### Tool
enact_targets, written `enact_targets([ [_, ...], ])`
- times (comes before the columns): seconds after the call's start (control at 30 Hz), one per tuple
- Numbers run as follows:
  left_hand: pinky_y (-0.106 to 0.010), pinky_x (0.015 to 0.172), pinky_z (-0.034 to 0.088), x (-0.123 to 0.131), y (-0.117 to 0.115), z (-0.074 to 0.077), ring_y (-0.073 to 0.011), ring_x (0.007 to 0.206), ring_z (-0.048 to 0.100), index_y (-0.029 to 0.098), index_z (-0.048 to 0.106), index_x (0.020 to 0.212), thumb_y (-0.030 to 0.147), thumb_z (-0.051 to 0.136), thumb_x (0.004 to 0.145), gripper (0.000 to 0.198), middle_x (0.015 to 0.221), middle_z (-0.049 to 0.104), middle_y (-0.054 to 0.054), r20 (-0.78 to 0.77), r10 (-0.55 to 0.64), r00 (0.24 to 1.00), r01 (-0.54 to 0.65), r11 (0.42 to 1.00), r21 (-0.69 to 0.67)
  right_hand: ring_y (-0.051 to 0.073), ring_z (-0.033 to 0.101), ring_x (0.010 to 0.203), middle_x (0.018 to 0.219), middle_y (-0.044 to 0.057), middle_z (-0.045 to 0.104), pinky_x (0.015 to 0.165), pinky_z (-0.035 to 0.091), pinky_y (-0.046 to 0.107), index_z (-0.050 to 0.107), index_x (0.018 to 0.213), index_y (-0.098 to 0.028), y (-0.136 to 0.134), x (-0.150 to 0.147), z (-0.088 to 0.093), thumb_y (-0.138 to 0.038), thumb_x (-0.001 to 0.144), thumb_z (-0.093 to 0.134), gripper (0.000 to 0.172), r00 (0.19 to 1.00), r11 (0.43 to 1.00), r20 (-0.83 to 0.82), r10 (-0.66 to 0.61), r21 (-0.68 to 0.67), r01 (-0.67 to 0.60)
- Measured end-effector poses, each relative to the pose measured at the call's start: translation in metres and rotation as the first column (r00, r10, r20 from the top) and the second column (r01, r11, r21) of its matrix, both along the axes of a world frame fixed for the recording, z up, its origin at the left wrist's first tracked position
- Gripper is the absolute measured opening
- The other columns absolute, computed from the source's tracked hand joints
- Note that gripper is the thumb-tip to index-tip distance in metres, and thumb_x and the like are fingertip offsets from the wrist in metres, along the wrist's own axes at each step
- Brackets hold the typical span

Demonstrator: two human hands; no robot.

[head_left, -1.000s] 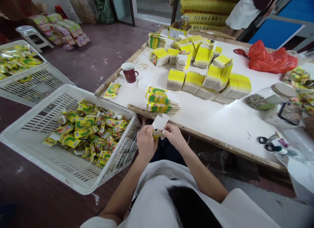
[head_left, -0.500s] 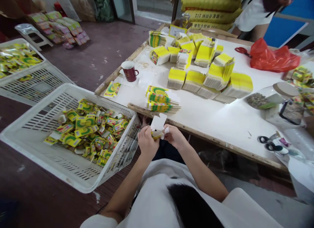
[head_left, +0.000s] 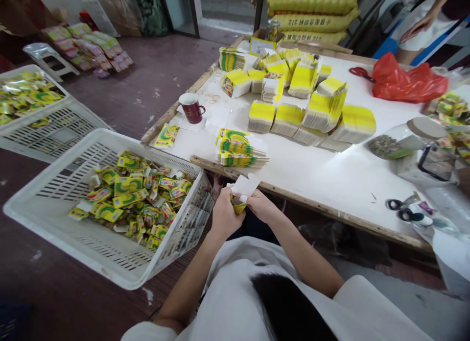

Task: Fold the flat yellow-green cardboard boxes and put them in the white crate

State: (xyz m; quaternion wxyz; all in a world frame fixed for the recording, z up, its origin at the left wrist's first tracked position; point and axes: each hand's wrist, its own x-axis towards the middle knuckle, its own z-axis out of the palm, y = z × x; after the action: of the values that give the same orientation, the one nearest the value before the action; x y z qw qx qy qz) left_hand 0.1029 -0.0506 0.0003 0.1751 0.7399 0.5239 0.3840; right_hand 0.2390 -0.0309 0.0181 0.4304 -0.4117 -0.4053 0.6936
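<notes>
Both my hands meet just below the table's near edge, holding one small yellow carton (head_left: 239,200) with a white flap (head_left: 245,185) standing up from it. My left hand (head_left: 223,214) is wrapped round the carton's left side, fingers closed. My right hand (head_left: 259,204) pinches its right side at the base of the flap. A short stack of flat yellow and green carton blanks (head_left: 238,149) lies on the white table (head_left: 323,174) right in front of my hands. To my left a white plastic crate (head_left: 69,243) holds several folded yellow cartons (head_left: 135,194).
Rows of stacked yellow blanks (head_left: 312,115) fill the table's middle, with a dark red mug (head_left: 192,108), a red plastic bag (head_left: 404,84) and scissors (head_left: 406,214). A second white crate (head_left: 47,130) sits at far left. Another person's hand (head_left: 414,27) shows at the top right.
The white flap has tipped from upright toward the right and lower, and my hands have closed in tighter on the carton. The person at the top right has shifted away.
</notes>
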Motion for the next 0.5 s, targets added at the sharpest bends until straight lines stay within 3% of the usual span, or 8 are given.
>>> enact_targets([
  [0.1,-0.035,0.070,0.054,-0.001,0.001,0.006,-0.0249,0.084,0.068,0.020,0.038,0.118,0.019,0.063,0.067,0.057,0.097,0.063,-0.007,0.031,-0.048,0.998,0.052,0.988,-0.148,0.028,0.062,0.120,0.128,0.009,0.068,0.110,0.043,0.046,0.067,0.122,-0.022,-0.004,0.002,-0.001,-0.058,0.082,0.065,0.054,0.990,0.988,0.137,0.023,0.150,-0.044],
  [0.2,-0.035,0.066,0.055,-0.002,0.005,0.006,-0.0233,0.079,0.068,0.019,0.031,0.124,0.022,0.065,0.068,0.066,0.097,0.063,-0.006,0.102,-0.107,0.989,0.133,0.944,-0.303,0.026,0.054,0.131,0.142,0.008,0.059,0.115,0.038,0.045,0.055,0.139,-0.024,-0.011,0.005,-0.002,-0.036,0.089,0.059,0.052,0.921,0.927,0.389,-0.025,0.354,-0.125],
  [0.27,-0.039,0.075,0.056,-0.003,0.007,0.004,-0.0257,0.093,0.068,0.018,0.027,0.129,0.023,0.066,0.068,0.073,0.110,0.061,-0.012,0.121,-0.108,0.987,0.138,0.952,-0.274,0.024,0.053,0.133,0.144,0.008,0.057,0.116,0.038,0.043,0.054,0.141,-0.024,-0.013,0.007,-0.004,-0.023,0.089,0.053,0.053,0.869,0.877,0.486,-0.095,0.454,-0.158],
  [0.37,-0.049,0.091,0.053,-0.007,0.008,0.002,-0.0322,0.113,0.062,0.017,0.030,0.132,0.020,0.069,0.065,0.077,0.124,0.056,-0.019,0.044,-0.033,0.998,0.041,0.978,-0.205,0.023,0.055,0.133,0.142,0.008,0.059,0.116,0.040,0.042,0.056,0.140,-0.024,-0.011,0.012,-0.008,-0.017,0.091,0.045,0.051,0.821,0.830,0.509,-0.257,0.552,-0.082],
  [0.43,-0.050,0.093,0.052,-0.014,0.008,0.004,-0.0327,0.113,0.062,0.018,0.039,0.128,0.019,0.070,0.067,0.069,0.122,0.060,-0.017,-0.001,-0.007,1.000,0.007,0.979,-0.203,0.024,0.052,0.135,0.146,0.009,0.055,0.116,0.040,0.042,0.053,0.143,-0.025,-0.008,0.016,-0.008,-0.018,0.093,0.045,0.051,0.797,0.805,0.511,-0.322,0.591,-0.054],
  [0.5,-0.047,0.092,0.054,-0.023,0.006,0.010,-0.0301,0.109,0.065,0.020,0.047,0.122,0.021,0.072,0.069,0.059,0.116,0.064,-0.013,0.007,-0.030,1.000,0.030,0.977,-0.211,0.025,0.048,0.139,0.153,0.010,0.047,0.114,0.041,0.042,0.052,0.143,-0.026,-0.007,0.020,-0.008,-0.022,0.094,0.048,0.050,0.793,0.781,0.542,-0.280,0.608,-0.140],
])
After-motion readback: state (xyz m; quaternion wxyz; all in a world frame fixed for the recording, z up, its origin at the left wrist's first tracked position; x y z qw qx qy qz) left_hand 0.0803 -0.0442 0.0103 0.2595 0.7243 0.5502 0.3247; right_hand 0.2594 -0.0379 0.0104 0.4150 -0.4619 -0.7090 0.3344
